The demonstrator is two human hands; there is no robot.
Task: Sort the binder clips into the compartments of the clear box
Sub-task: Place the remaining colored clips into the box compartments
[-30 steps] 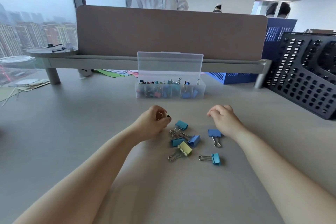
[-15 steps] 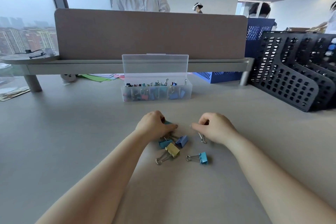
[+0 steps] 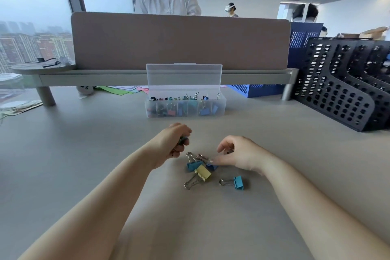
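Observation:
The clear box (image 3: 185,110) stands open at the back of the desk, its compartments holding several coloured binder clips. In front of me lie a teal clip (image 3: 191,165), a yellow clip (image 3: 203,172), a dark blue clip (image 3: 212,167) and a light blue clip (image 3: 239,182). My left hand (image 3: 175,143) is curled round binder clips, with a dark one showing between its fingers, just left of the pile. My right hand (image 3: 238,154) keeps a clip, mostly hidden, in its curled fingers. Its thumb tip touches the dark blue clip.
A padded divider (image 3: 181,40) on a low shelf runs behind the box, and a person stands beyond it. Black perforated file racks (image 3: 341,82) stand at the right, with a blue basket (image 3: 255,89) beside them. Coloured papers (image 3: 118,89) lie under the shelf.
My left hand took a teal clip from the pile and lifted away. My right hand picked up the blue clip on the right, then moved left to the dark blue clip.

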